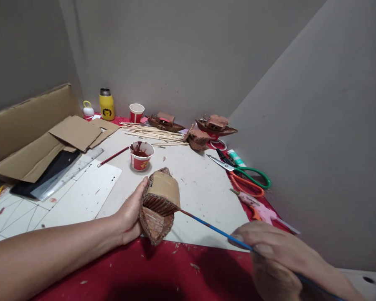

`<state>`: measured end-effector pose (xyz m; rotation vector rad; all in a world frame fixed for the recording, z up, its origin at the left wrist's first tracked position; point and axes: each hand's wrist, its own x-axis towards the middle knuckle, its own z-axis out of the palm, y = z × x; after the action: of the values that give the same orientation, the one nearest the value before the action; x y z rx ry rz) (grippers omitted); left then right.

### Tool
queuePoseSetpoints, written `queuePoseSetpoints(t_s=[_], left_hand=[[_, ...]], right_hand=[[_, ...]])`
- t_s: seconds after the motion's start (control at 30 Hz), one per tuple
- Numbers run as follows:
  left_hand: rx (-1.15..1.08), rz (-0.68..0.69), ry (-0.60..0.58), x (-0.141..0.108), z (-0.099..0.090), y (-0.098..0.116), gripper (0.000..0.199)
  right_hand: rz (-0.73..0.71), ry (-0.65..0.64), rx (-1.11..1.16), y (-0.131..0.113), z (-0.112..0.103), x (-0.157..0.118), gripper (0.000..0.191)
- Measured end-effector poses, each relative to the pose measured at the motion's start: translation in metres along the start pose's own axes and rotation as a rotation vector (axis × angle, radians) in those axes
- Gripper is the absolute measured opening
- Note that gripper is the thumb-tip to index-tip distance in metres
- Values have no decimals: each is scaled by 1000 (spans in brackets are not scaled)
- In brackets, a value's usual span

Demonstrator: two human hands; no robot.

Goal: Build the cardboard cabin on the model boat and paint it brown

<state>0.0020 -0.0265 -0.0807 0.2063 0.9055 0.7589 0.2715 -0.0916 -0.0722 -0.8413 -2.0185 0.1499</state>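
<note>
A small cardboard boat (158, 223) with an arched tan roof (163, 188) is held up near the middle by my left hand (132, 217), whose fingers wrap round its left side. Brown colour covers the hull, while the top of the roof is bare cardboard. In my right hand (269, 251), at the lower right, is a blue paintbrush (213, 228), pinched between the fingers. Its brown-stained tip touches the lower right edge of the roof. Behind the boat stands a paper cup (141, 156) with brown paint inside.
Brown model boats (165, 121) and thin sticks (156, 134) lie at the back, by a yellow bottle (107, 105) and another cup (137, 113). Scissors (241, 169) and a pink glue gun (260, 207) lie right. Cardboard (77, 131), a ruler (69, 175) and a pencil (113, 157) are left.
</note>
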Motion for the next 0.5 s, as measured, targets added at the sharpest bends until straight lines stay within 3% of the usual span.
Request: queuePoseSetpoints(t_s=[0.13, 0.3, 0.37, 0.5], left_hand=[[-17, -4, -68, 3, -5, -2, 67], [4, -7, -165, 4, -8, -3, 64], [27, -4, -182, 2, -7, -3, 62], [36, 68, -151, -1, -4, -4, 56]], right_hand=[[81, 63, 77, -16, 9, 0, 16], [220, 327, 147, -32, 33, 13, 25], [205, 341, 219, -30, 37, 17, 23], [156, 233, 313, -20, 35, 21, 21]])
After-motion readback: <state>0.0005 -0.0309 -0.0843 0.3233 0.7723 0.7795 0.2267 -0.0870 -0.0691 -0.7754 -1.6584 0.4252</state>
